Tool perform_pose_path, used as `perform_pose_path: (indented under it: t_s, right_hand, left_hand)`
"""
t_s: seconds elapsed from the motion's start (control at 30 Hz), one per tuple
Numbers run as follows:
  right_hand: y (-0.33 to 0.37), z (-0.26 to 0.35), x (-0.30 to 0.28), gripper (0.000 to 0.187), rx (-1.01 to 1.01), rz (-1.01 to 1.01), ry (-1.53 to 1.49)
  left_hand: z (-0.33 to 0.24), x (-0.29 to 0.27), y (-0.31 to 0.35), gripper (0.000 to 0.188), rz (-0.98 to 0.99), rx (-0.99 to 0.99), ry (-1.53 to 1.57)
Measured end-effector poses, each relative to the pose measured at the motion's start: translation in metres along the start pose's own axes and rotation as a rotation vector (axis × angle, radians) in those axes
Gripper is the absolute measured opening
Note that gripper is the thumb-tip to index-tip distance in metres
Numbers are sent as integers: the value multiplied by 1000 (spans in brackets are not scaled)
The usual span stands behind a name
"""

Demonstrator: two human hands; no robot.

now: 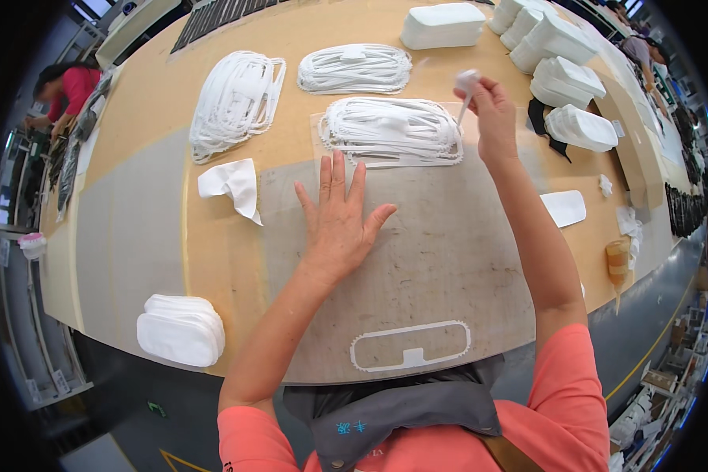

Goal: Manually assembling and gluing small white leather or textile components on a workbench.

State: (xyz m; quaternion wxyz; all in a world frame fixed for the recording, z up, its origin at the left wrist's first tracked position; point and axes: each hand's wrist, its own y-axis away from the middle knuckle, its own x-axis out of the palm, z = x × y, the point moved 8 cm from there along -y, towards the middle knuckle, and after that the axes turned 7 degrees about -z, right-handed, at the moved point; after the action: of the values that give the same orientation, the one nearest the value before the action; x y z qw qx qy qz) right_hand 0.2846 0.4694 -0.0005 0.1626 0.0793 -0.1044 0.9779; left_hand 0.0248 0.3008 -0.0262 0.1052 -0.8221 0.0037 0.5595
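My left hand lies on the grey work mat, palm down and fingers spread, its fingertips just short of a pile of white notched-edge loops. Raised beyond that pile to the right, my right hand pinches a small crumpled white piece with a narrow strip hanging from it. Its exact kind is too small to tell. Close to my body, a single white notched-edge frame with a small inner tab lies flat on the mat.
Two more loop piles lie behind. A crumpled white cloth is left of my hand. Stacked rounded white pads stand front left; more stacks line the right. An amber tape roll is at the right edge. Co-workers are beyond.
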Motion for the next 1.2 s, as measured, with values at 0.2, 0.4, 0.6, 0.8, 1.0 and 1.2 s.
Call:
perform_pose_path:
  t_s: [0.2, 0.4, 0.6, 0.8, 1.0, 1.2]
  right_hand:
    - [12, 36, -17, 20, -83, -27, 86]
    - [111, 93, 18, 23, -791, 303, 721]
    - [222, 82, 25, 36, -1140, 693, 777]
    - [176, 61, -41, 42, -184, 359, 602]
    - [209, 21, -56, 45, 616, 409, 219]
    - [238, 32, -85, 21, 625, 374, 324]
  left_hand:
    - [-13, 2, 2, 84, -10, 29, 71]
    - [-47, -21, 13, 81, 104, -219, 1087]
    - [-45, 28, 33, 56, -34, -844, 1997]
    - [-49, 6, 50, 49, 10, -807, 2068]
    - [-71, -22, 73, 49, 125, -726, 2113]
    - [-26, -22, 135, 41, 235, -866, 1690]
